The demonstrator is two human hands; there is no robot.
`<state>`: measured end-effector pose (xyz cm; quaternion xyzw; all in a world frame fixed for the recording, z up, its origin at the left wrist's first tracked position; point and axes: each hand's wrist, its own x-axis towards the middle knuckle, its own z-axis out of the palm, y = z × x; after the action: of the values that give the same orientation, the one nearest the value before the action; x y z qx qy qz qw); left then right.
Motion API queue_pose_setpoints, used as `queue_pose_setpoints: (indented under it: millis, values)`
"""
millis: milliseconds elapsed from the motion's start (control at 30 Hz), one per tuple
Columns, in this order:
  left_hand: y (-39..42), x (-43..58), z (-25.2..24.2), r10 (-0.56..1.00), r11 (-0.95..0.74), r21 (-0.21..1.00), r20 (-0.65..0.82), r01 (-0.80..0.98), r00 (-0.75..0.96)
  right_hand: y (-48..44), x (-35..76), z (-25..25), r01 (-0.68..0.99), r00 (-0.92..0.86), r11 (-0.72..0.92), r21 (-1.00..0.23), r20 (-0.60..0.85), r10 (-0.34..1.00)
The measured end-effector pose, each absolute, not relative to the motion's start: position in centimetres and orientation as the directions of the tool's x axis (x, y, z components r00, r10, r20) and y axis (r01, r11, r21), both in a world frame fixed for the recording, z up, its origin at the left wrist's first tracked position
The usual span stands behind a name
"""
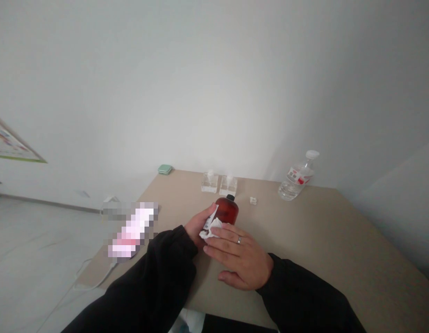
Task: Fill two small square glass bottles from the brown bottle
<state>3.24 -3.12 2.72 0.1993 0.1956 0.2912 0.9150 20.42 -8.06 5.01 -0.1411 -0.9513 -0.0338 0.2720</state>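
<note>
A reddish-brown bottle [227,211] with a black cap and a white label leans in front of me over the table. My left hand [196,225] is closed around its left side, with some fingers hidden behind it. My right hand [242,258], wearing a ring, presses a crumpled white tissue [214,225] against the bottle's lower front. Its fingers lie nearly straight over the tissue, and the thumb is apart. The tissue covers part of the label.
Two clear square pump bottles [209,183] stand near the wall, with a small white object [253,200] to their right. A water bottle [296,179] stands back right. A green case [164,169] lies at the far left corner; a pixelated lit screen [133,233] is at the table's left edge.
</note>
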Motion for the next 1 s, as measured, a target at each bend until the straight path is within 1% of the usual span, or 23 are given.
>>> queue_pose_setpoints:
  millis: [100, 167, 233, 300, 467, 567, 600, 667, 767, 833, 933, 1000]
  values:
    - [-3.1, 3.6, 2.4, 0.628, 0.761, 0.426, -0.298, -0.489, 0.719, -7.1, 20.9, 4.7, 0.453, -0.724, 0.890, -0.046, 0.563, 0.397]
    - [-3.1, 3.9, 2.3, 0.672, 0.727, 0.445, -0.301, -0.523, 0.677, -6.3, 21.3, 4.5, 0.558, -0.651, 0.826, -0.076, 0.578, 0.493]
    - [-3.1, 4.1, 2.4, 0.698, 0.704, 0.456, -0.301, -0.545, 0.650, -5.9, 21.7, 4.3, 0.606, -0.603, 0.789, -0.100, 0.589, 0.538]
    - [-3.1, 4.0, 2.5, 0.700, 0.704, 0.443, -0.305, -0.555, 0.645, -6.1, 21.6, 4.1, 0.591, -0.605, 0.800, -0.105, 0.598, 0.526]
    - [-3.1, 3.1, 2.9, 0.681, 0.729, 0.362, -0.298, -0.581, 0.669, -7.6, 20.3, 3.9, 0.368, -0.760, 0.928, -0.056, 0.557, 0.335]
    - [-3.2, 2.9, 2.9, 0.662, 0.748, 0.321, -0.295, -0.581, 0.689, -7.8, 20.0, 4.1, 0.325, -0.779, 0.945, -0.039, 0.555, 0.291]
    - [-3.2, 2.9, 2.8, 0.658, 0.752, 0.316, -0.289, -0.579, 0.696, -7.6, 20.1, 4.1, 0.339, -0.771, 0.940, -0.036, 0.562, 0.300]
    - [-3.0, 3.1, 2.5, 0.658, 0.750, 0.317, -0.267, -0.580, 0.705, -7.0, 20.5, 4.1, 0.414, -0.725, 0.908, -0.054, 0.584, 0.366]
    - [-2.8, 3.4, 2.0, 0.666, 0.738, 0.348, -0.236, -0.578, 0.707, -6.0, 21.2, 4.0, 0.545, -0.607, 0.826, -0.146, 0.611, 0.508]
    - [-2.6, 3.4, 1.9, 0.647, 0.750, 0.367, -0.238, -0.550, 0.724, -5.7, 21.5, 3.8, 0.582, -0.540, 0.784, -0.215, 0.619, 0.570]
    - [-2.5, 3.1, 2.2, 0.616, 0.775, 0.363, -0.248, -0.518, 0.748, -6.1, 21.3, 3.7, 0.579, -0.498, 0.773, -0.259, 0.638, 0.587]
    - [-2.6, 3.1, 2.6, 0.617, 0.775, 0.372, -0.270, -0.511, 0.739, -6.7, 20.9, 3.7, 0.557, -0.530, 0.798, -0.229, 0.642, 0.555]
